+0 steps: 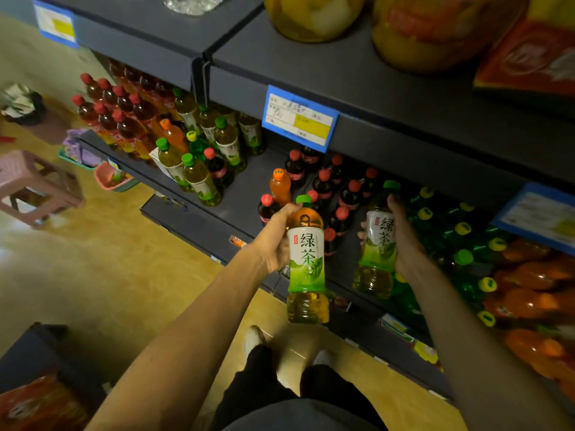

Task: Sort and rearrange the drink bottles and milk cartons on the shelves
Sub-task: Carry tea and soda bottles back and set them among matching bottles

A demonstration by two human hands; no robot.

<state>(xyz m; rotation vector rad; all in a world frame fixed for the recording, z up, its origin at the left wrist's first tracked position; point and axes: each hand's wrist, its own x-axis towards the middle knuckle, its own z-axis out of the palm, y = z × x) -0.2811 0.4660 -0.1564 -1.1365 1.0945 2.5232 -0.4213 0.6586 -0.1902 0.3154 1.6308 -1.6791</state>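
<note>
My left hand [275,241] grips a green tea bottle [306,262] with a green cap, upright in front of the dark middle shelf [245,194]. My right hand [401,237] grips a second green tea bottle [378,244] over the shelf, tilted slightly. Behind both stand several dark cola bottles [348,194] with red caps and one orange soda bottle [280,186]. Further left on the shelf stands a group of green tea bottles [199,178], then red-capped tea bottles [124,119]. To the right are green soda bottles [460,231] with yellow caps and orange bottles [535,275].
The upper shelf [373,76] with large fruit jars [314,14] and a blue price tag [300,118] overhangs the bottles. A pink stool [34,185] and small baskets [110,178] stand on the floor at left. A dark unit [40,353] sits at lower left.
</note>
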